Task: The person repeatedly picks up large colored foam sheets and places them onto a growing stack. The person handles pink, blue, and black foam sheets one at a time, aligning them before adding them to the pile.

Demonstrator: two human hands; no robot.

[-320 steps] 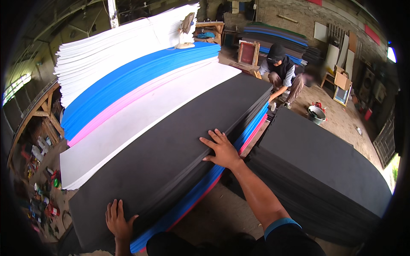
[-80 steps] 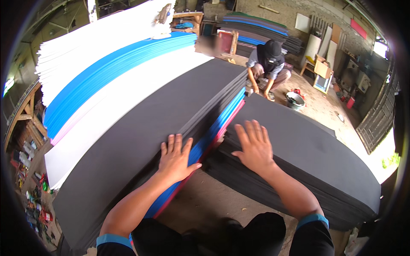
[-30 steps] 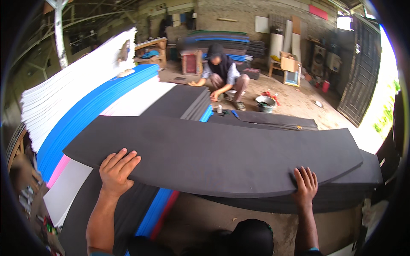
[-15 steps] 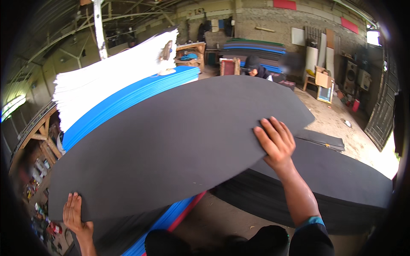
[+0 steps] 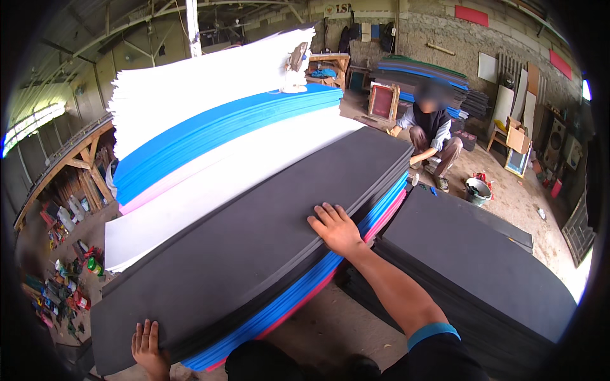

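A large black foam-like sheet (image 5: 222,247) lies on top of a stack whose side shows black, blue (image 5: 257,322) and pinkish-red layers. My right hand (image 5: 337,230) rests flat on the sheet near its right edge, fingers stretched out. At the sheet's near left end, my left hand (image 5: 150,348) lies along the edge with its fingers straight on the top face. Its thumb is hard to make out. Neither hand is closed round anything.
Behind the sheet stand a tall white stack (image 5: 210,82), blue sheets (image 5: 235,127) and lower white sheets (image 5: 222,171). Another black stack (image 5: 470,247) is on the right. A person (image 5: 432,127) crouches beyond, near a bucket (image 5: 478,190). Bottles and clutter (image 5: 67,286) cover the floor at left.
The black sheet, held raised and tilted before, now lies down on the stack. My right hand has moved left and down with it, and the crouching person has come into fuller view.
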